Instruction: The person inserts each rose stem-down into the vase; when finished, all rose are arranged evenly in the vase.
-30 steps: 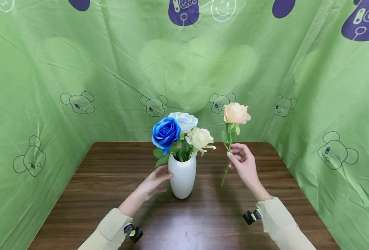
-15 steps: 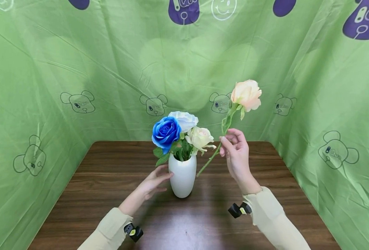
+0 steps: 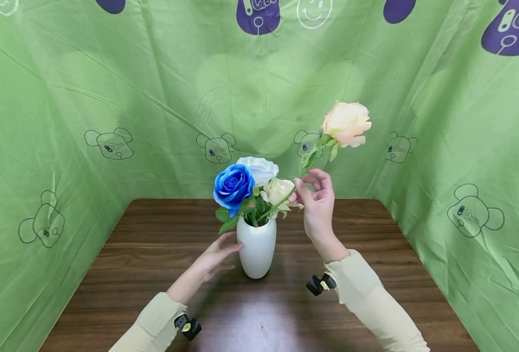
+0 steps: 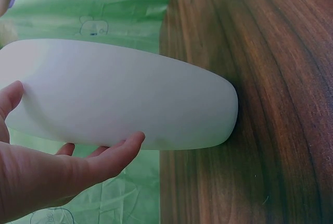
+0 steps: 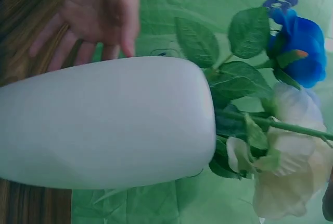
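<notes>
A white vase (image 3: 257,252) stands upright on the table, holding a blue rose (image 3: 233,186), a pale bluish-white rose (image 3: 259,168) and a cream rose (image 3: 278,189). My left hand (image 3: 215,254) rests against the vase's left side, thumb and fingers extended along it, as the left wrist view also shows. With thumb and fingers, my right hand (image 3: 318,210) pinches the stem of a peach rose (image 3: 346,124) to the upper right of the vase. That rose tilts, its stem (image 5: 291,126) slanting down to the vase mouth; leaves and the rim hide the stem's lower end.
The vase stands near the middle of a brown wood-grain table (image 3: 154,244). Green fabric (image 3: 176,98) with printed bears surrounds the table at the back and both sides. A small black camera sits on each wrist.
My right hand has moved left and up with the peach rose, which now tilts; its stem's lower end has gone from beside the vase to the mouth. The left hand and vase have stayed put.
</notes>
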### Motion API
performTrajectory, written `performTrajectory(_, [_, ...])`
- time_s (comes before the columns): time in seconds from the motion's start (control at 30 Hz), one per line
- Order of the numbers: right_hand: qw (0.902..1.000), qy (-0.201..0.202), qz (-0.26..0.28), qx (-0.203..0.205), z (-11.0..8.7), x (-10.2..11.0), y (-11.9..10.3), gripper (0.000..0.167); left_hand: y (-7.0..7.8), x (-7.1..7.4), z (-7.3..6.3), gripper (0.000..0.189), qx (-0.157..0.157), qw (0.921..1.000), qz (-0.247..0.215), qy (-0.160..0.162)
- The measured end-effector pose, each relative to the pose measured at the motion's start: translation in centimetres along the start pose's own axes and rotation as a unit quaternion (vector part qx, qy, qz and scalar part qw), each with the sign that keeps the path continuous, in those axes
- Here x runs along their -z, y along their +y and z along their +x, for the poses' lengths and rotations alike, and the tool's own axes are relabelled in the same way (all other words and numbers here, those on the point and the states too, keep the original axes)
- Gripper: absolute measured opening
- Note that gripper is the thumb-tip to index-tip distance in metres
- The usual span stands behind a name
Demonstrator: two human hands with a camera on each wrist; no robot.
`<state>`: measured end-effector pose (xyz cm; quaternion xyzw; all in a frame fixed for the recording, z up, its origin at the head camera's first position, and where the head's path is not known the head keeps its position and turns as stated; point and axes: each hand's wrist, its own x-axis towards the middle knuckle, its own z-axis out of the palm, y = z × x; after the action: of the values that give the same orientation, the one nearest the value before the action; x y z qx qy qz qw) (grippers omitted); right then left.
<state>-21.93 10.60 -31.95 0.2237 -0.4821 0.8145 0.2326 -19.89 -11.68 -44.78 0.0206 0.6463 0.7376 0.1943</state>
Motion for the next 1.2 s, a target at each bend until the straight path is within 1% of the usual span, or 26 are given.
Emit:
performTrajectory(0.07, [0.9987, -0.022, -0.044, 0.01, -0.3, -0.2, 0.4, 0.027, 0.0, 0.0, 0.0, 0.059, -0.001, 1.0, 0.001, 0.001])
performTrajectory(0.17, [0.9908, -0.057, -0.121, 0.025, -0.9, -0.6, 0.7, 0.025, 0.0, -0.1, -0.1, 0.059, -0.001, 1.0, 0.004, 0.0])
performTrajectory(0.27, [0.9773, -0.089, -0.187, 0.047, -1.8, -1.4, 0.4, 0.019, 0.0, -0.1, -0.1, 0.061, 0.001, 1.0, 0.004, -0.003])
performTrajectory(0.4, [0.96, -0.115, -0.245, 0.072, -3.1, -2.3, 0.4, 0.017, 0.1, 0.0, 0.0, 0.062, 0.002, 1.0, 0.005, -0.005])
performTrajectory(0.47, [0.9513, -0.119, -0.274, 0.077, -3.6, -2.2, 1.1, 0.017, 0.1, 0.0, -0.1, 0.063, 0.001, 1.0, 0.007, -0.006])
performTrajectory(0.53, [0.9402, -0.122, -0.308, 0.081, -4.0, -1.8, 2.2, 0.017, 0.1, 0.0, -0.1, 0.063, 0.001, 0.9999, 0.008, -0.008])
performTrajectory(0.67, [0.9132, -0.126, -0.378, 0.087, -4.7, -0.7, 4.6, 0.015, 0.1, -0.1, -0.1, 0.062, 0.001, 1.0, 0.004, -0.005])
performTrajectory(0.8, [0.8885, -0.12, -0.436, 0.077, -5.4, -0.2, 5.7, 0.014, 0.2, -0.2, -0.2, 0.06, 0.002, 1.0, 0.0, 0.0])
performTrajectory(0.83, [0.8835, -0.118, -0.447, 0.074, -5.5, -0.1, 5.8, 0.014, 0.2, -0.2, -0.2, 0.06, 0.002, 1.0, 0.001, 0.0])
performTrajectory(0.9, [0.8767, -0.117, -0.461, 0.074, -5.7, 0.0, 5.9, 0.015, 0.2, -0.2, -0.1, 0.061, 0.004, 1.0, 0.001, 0.002])
performTrajectory(0.93, [0.8761, -0.115, -0.462, 0.076, -5.7, 0.1, 5.8, 0.014, 0.2, -0.2, -0.1, 0.061, 0.005, 1.0, 0.003, 0.002])
performTrajectory(0.97, [0.8777, -0.114, -0.459, 0.078, -5.8, 0.1, 5.7, 0.014, 0.1, -0.2, 0.0, 0.062, 0.005, 1.0, 0.004, 0.003])
performTrajectory(1.13, [0.9007, -0.097, -0.414, 0.089, -5.2, -0.2, 5.0, 0.01, 0.1, -0.1, 0.0, 0.066, 0.001, 0.9999, 0.012, -0.003])
performTrajectory(1.2, [0.9059, -0.093, -0.402, 0.096, -4.8, -0.5, 4.8, 0.009, 0.0, -0.1, 0.0, 0.067, 0.002, 0.9999, 0.009, -0.004])
